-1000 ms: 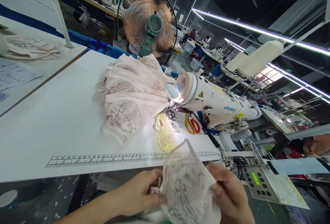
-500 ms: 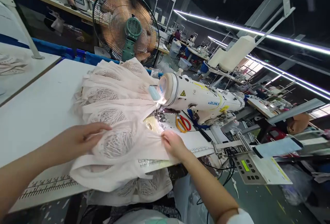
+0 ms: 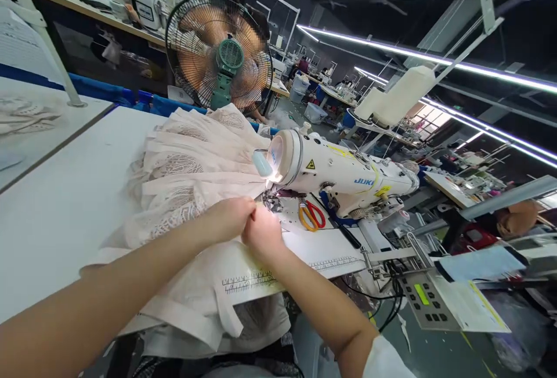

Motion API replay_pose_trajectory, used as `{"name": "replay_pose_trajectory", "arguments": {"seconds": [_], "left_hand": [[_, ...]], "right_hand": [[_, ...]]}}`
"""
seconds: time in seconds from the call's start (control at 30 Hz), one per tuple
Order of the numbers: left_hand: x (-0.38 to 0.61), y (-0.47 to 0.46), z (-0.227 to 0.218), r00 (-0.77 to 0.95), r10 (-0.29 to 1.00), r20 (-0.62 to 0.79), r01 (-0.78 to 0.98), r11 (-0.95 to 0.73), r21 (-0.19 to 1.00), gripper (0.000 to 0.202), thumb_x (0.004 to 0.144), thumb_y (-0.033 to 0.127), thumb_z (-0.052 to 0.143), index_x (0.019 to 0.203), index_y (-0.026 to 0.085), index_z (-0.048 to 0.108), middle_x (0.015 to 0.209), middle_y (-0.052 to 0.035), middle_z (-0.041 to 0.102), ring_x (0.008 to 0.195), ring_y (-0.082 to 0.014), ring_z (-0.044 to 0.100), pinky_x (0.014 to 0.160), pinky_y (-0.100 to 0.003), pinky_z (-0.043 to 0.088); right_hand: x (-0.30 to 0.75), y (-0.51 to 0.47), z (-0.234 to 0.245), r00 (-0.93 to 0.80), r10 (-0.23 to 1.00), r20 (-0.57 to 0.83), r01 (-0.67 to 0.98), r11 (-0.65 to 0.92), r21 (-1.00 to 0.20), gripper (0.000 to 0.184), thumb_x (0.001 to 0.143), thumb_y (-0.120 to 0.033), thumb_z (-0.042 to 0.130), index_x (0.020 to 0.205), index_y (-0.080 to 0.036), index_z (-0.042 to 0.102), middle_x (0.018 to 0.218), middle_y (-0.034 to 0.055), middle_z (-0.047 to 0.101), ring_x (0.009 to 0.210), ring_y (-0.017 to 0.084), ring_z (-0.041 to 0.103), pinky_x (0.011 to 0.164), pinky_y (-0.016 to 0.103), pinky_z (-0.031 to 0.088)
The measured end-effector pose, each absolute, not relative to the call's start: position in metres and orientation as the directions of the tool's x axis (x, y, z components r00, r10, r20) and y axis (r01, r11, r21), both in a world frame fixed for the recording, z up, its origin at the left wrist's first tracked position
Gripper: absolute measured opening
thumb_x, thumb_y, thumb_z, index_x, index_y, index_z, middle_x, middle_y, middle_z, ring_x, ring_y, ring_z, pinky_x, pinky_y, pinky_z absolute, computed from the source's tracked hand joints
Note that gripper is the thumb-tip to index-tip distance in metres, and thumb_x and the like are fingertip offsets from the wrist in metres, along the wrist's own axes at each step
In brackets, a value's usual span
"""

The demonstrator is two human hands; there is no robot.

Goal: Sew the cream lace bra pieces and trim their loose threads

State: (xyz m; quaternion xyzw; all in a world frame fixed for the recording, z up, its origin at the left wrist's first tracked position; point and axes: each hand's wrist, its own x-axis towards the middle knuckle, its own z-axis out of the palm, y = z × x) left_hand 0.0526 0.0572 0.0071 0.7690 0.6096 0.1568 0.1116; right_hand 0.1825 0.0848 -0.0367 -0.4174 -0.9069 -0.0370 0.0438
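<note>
My left hand (image 3: 228, 221) and my right hand (image 3: 261, 233) meet, both closed, on the edge of a pale pink lace garment piece (image 3: 191, 285) just in front of the needle of the white sewing machine (image 3: 339, 172). The piece lies on the white table (image 3: 65, 204) and hangs over its front edge. A stack of similar pink lace pieces (image 3: 195, 151) lies fanned out behind my hands, left of the machine head. The machine's lamp lights the needle area.
Orange-handled scissors (image 3: 311, 215) lie on the machine bed. A standing fan (image 3: 220, 56) turns behind the stack. A control panel (image 3: 424, 299) with papers sits at the right. A printed ruler (image 3: 248, 279) runs along the table's front. Other sewing stations stretch into the background.
The lace piece went from in front of my chest onto the table. My hands, spread apart on it half a second ago, have come together at the needle, fingers closed on its edge.
</note>
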Motion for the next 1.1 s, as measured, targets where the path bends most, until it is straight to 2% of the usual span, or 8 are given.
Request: {"name": "replay_pose_trajectory", "arguments": {"seconds": [0.13,0.23,0.43,0.57,0.67,0.8,0.9,1.1], "left_hand": [[0.054,0.105,-0.018,0.282,0.957,0.073,0.9,-0.29,0.325,0.041,0.083,0.022,0.04,0.118,0.016,0.06,0.132,-0.0129,0.058,0.122,-0.0226,0.052,0.102,-0.036,0.038],[0.045,0.121,-0.029,0.29,0.956,0.045,0.911,-0.291,0.293,0.042,0.086,0.029,0.042,0.124,0.016,0.057,0.141,-0.0153,0.05,0.132,-0.0273,0.043,0.108,-0.045,0.031],[0.045,0.124,-0.027,0.243,0.969,0.047,0.937,-0.247,0.246,0.036,0.086,0.027,0.047,0.118,0.017,0.06,0.14,-0.0155,0.05,0.13,-0.0308,0.042,0.106,-0.048,0.032],[0.055,0.106,-0.012,0.22,0.972,0.086,0.942,-0.234,0.242,0.028,0.081,0.014,0.045,0.099,0.011,0.066,0.118,-0.0195,0.062,0.115,-0.0317,0.053,0.094,-0.043,0.043],[0.068,0.083,-0.008,0.262,0.961,0.087,0.923,-0.276,0.27,0.028,0.082,0.012,0.04,0.091,0.013,0.066,0.101,-0.0141,0.066,0.095,-0.0248,0.063,0.08,-0.035,0.05],[0.074,0.061,-0.023,0.313,0.946,0.085,0.896,-0.324,0.304,0.039,0.091,0.023,0.032,0.116,0.011,0.059,0.124,-0.0144,0.062,0.113,-0.0223,0.058,0.096,-0.034,0.046],[0.069,0.061,-0.036,0.319,0.945,0.075,0.893,-0.326,0.311,0.05,0.094,0.033,0.03,0.134,0.006,0.046,0.14,-0.0166,0.05,0.127,-0.0238,0.048,0.106,-0.036,0.039],[0.067,0.071,-0.039,0.37,0.925,0.085,0.885,-0.379,0.273,0.052,0.094,0.043,0.033,0.13,0.01,0.052,0.135,-0.0148,0.056,0.122,-0.0282,0.051,0.104,-0.041,0.039]], "right_hand": [[0.196,0.075,-0.045,-0.696,0.701,0.153,0.715,0.696,0.061,0.024,0.09,-0.017,0.046,0.108,-0.018,0.061,0.101,0.0116,0.061,0.089,0.024,0.055,0.072,0.035,0.045],[0.206,0.072,-0.053,-0.707,0.68,0.195,0.696,0.718,0.019,0.024,0.092,-0.018,0.044,0.11,-0.019,0.06,0.115,0.0118,0.06,0.099,0.024,0.054,0.08,0.036,0.046],[0.211,0.073,-0.061,-0.707,0.662,0.249,0.668,0.741,-0.071,0.025,0.093,-0.019,0.043,0.112,-0.019,0.059,0.128,0.011,0.055,0.115,0.024,0.049,0.094,0.038,0.043],[0.21,0.081,-0.054,-0.761,0.619,0.196,0.607,0.785,-0.124,0.03,0.092,-0.018,0.044,0.118,-0.016,0.057,0.129,0.0115,0.055,0.118,0.024,0.048,0.098,0.037,0.042],[0.208,0.088,-0.05,-0.752,0.644,0.141,0.62,0.764,-0.179,0.035,0.088,-0.017,0.048,0.122,-0.017,0.055,0.122,0.0118,0.058,0.115,0.024,0.051,0.099,0.039,0.043],[0.205,0.094,-0.054,-0.656,0.739,0.151,0.69,0.669,-0.276,0.046,0.084,-0.015,0.052,0.129,-0.014,0.051,0.127,0.0138,0.057,0.122,0.024,0.048,0.109,0.041,0.034],[0.209,0.095,-0.059,-0.667,0.717,0.2,0.648,0.692,-0.318,0.046,0.085,-0.015,0.048,0.131,-0.014,0.05,0.132,0.0134,0.055,0.128,0.024,0.044,0.11,0.042,0.033],[0.233,0.087,-0.062,-0.712,0.641,0.288,0.562,0.765,-0.314,0.044,0.087,-0.016,0.042,0.13,-0.012,0.05,0.133,0.0145,0.055,0.129,0.025,0.045,0.108,0.042,0.038]]}}
